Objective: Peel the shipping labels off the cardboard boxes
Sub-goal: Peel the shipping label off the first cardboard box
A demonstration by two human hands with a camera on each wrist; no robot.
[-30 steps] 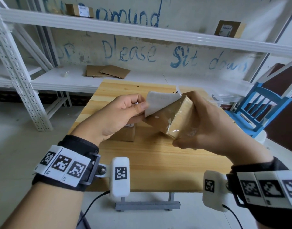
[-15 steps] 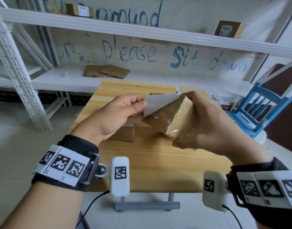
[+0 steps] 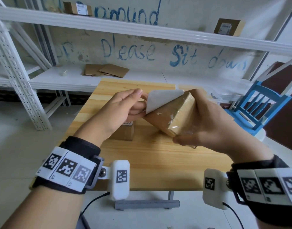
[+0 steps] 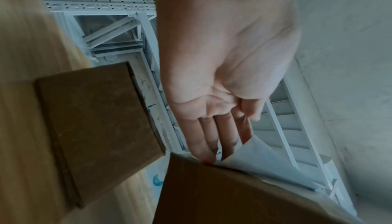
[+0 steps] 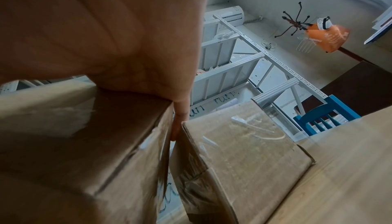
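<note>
**Label half lifted from the box we hold**

Our right hand (image 3: 213, 123) grips the cardboard box (image 3: 173, 116) above the wooden table (image 3: 151, 162), fingers curled round its far side. Our left hand (image 3: 118, 111) pinches the free edge of the white shipping label (image 3: 160, 99), curled up off the box's top face, its far edge still stuck. A second box (image 3: 125, 132) sits on the table under our left hand.
</note>
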